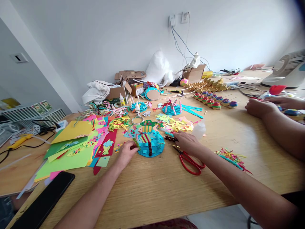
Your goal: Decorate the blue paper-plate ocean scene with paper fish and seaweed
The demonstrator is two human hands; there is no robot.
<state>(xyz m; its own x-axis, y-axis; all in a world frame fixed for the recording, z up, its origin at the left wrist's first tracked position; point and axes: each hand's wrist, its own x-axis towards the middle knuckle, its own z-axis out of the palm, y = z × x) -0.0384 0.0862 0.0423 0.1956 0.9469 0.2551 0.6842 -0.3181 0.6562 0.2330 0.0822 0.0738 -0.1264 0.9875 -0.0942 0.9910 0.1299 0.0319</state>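
Note:
A round blue paper disc [156, 149] lies in front of me, bearing a striped paper fish [144, 138] and an upright brown pipe cleaner [150, 149]. At its left edge my left hand [126, 152] pinches a green twisted pipe cleaner [136, 143]. Right of the disc, my right hand [187, 142] has its fingertips closed on a dark brown twisted pipe cleaner [170, 138] near the tabletop. Red-handled scissors [190, 163] lie beneath that wrist. More paper fish [145, 128] lie behind the disc.
Coloured paper sheets [71, 152] and a black phone [45, 198] lie to the left. Behind stand a glue bottle [137, 109] and another decorated blue disc [172, 108]. Pipe cleaner scraps [231, 159] lie right. A co-worker's hands [263, 107] are at the far right.

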